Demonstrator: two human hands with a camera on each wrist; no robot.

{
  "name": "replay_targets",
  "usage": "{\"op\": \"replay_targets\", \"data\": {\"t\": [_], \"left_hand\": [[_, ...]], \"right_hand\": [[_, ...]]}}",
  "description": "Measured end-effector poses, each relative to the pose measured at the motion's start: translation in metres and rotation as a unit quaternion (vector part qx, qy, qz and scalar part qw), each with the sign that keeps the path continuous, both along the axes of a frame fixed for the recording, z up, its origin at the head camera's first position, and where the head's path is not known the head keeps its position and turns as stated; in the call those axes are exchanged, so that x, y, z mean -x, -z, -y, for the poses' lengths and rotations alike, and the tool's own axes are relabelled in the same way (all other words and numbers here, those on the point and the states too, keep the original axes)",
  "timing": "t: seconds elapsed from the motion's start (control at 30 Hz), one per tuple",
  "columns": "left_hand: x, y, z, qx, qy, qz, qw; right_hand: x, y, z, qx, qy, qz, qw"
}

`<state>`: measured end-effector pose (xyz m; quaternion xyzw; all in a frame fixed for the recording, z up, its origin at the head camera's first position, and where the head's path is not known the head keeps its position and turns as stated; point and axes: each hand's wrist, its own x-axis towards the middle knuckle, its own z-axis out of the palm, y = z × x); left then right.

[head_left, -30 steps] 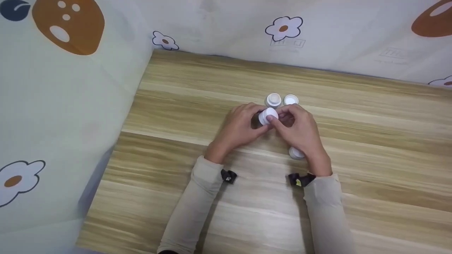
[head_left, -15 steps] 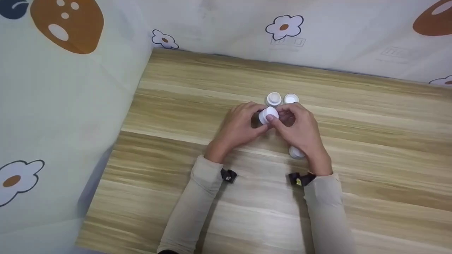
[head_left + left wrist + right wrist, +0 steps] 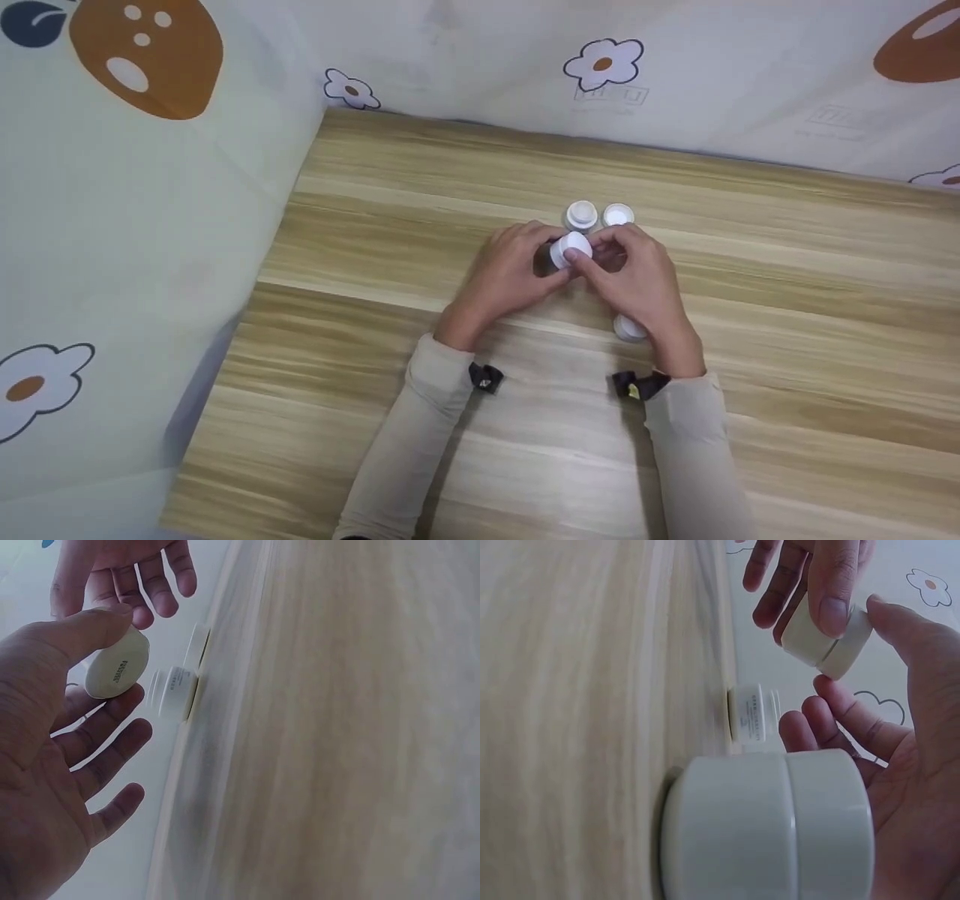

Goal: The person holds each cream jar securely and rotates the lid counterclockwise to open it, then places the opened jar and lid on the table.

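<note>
A small white cosmetic jar (image 3: 573, 249) is held tilted above the table between both hands, with a seam showing between its body and lid. The left hand (image 3: 510, 264) pinches the body with thumb and fingers; small dark print shows on its base in the left wrist view. On the lid side, the right hand (image 3: 637, 276) grips with its thumb and index finger (image 3: 855, 712). Just beyond the hands stands an uncovered jar (image 3: 582, 215). Beside that jar lies a round white lid (image 3: 618, 214). Another jar (image 3: 765, 832), lid on, stands under the right wrist, partly hidden in the head view.
The wood-grain table (image 3: 360, 247) meets a pale printed cloth (image 3: 480, 60) along its back and left sides. A black wrist camera (image 3: 486, 376) sits at the left cuff, and another camera (image 3: 637, 385) at the right cuff.
</note>
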<state>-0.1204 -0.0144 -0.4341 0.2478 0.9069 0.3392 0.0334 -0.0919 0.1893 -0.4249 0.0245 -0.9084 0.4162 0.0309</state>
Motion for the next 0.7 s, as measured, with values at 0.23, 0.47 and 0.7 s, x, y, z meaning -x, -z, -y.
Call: {"op": "replay_targets", "data": {"t": [0.23,0.47,0.7], "left_hand": [[0.0008,0.0006,0.0007,0.003,-0.001,0.004,1.0000],[0.0020,-0.0011,0.0033,0.002,-0.008,-0.001,1.0000],[0.0009,-0.0040,0.0011,0.004,-0.003,0.008,1.0000]], "right_hand": [[-0.0001,0.0000,0.0017,0.001,-0.010,-0.001,0.9999],[0.0023,-0.0003,0.0036,0.006,-0.009,-0.009,0.9999],[0.0010,0.0012,0.0017,0.004,0.008,-0.006,0.9999]]}}
